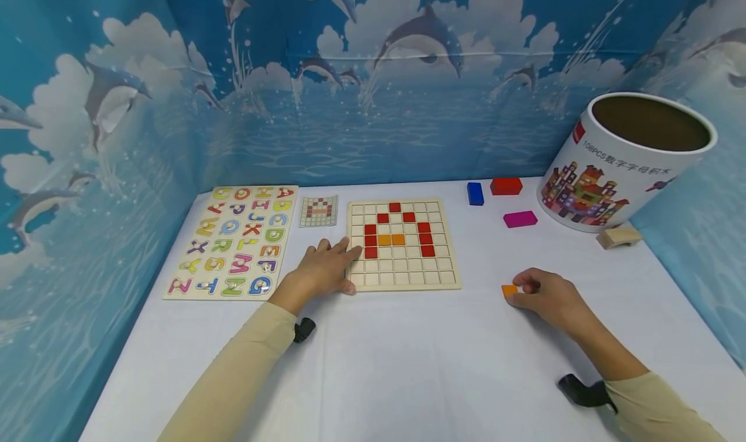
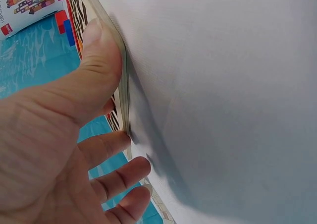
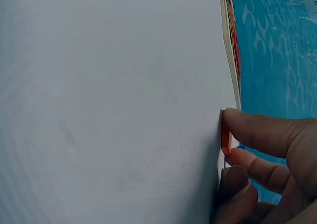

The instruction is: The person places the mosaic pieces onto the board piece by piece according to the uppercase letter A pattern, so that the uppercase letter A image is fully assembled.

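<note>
A wooden grid board (image 1: 402, 277) lies on the white table, with red tiles (image 1: 370, 241) forming an arch and two orange tiles (image 1: 391, 239) inside it. My left hand (image 1: 326, 267) rests on the board's near left corner with fairly straight fingers. In the left wrist view the thumb (image 2: 99, 50) presses against the board's edge (image 2: 124, 92). To the right of the board, my right hand (image 1: 527, 289) pinches a small orange tile (image 1: 509, 290) that lies on the table. The right wrist view shows this orange tile (image 3: 226, 138) between thumb and fingertips.
An alphabet puzzle (image 1: 236, 241) lies at the left, with a small pattern card (image 1: 318, 211) beside the board. At the back right are a blue block (image 1: 474, 193), a red block (image 1: 505, 186), a magenta block (image 1: 520, 219), a wooden arch block (image 1: 619, 236) and a large open tub (image 1: 626, 164). Dolphin-print walls enclose the table.
</note>
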### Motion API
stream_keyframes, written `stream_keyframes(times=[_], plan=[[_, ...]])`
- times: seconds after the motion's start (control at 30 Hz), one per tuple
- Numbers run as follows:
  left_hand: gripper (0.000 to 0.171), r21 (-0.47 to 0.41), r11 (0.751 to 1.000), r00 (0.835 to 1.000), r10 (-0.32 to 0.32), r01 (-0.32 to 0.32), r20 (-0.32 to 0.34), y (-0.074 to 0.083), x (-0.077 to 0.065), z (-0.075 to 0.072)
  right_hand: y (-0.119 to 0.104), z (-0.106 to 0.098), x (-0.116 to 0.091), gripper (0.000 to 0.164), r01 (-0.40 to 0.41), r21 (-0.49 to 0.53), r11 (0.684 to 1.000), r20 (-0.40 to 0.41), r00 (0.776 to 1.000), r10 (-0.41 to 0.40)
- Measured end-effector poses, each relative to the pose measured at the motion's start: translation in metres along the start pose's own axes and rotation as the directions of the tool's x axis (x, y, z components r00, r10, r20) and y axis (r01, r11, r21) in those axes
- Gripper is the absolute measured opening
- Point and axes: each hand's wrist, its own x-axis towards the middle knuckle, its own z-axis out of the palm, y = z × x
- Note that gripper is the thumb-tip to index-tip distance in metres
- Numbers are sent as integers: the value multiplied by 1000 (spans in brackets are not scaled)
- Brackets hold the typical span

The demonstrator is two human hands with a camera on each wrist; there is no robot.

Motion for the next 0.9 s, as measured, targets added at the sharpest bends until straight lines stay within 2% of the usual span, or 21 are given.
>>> stream_keyframes(times=[0.2, 0.3, 0.47, 0.67, 0.8, 0.9], plan=[[91, 15, 1000, 1000, 3, -3, -6, 0, 1, 1, 0, -4, 1, 36, 51, -12, 999, 8, 999, -51], [91, 23, 1000, 1000, 6, -6, -9, 0, 1, 0, 3, -11, 5, 32, 66, 24, 998, 32, 997, -66], [91, 28, 1000, 1000, 3, -3, -4, 0, 1, 0, 10, -25, 20, 43, 67, 220, 973, 59, 995, -82], [92, 24, 1000, 1000, 1, -1, 0, 0, 2, 1, 2, -36, 49, 55, 37, 437, 898, 5, 999, -44], [93, 23, 1000, 1000, -2, 2, 0, 0, 3, 2, -15, -37, 71, 63, -24, 587, 809, 30, 1000, 8], [93, 22, 1000, 1000, -7, 7, 1, 0, 3, 2, -33, -33, 88, 62, -48, 668, 743, 30, 999, 38]])
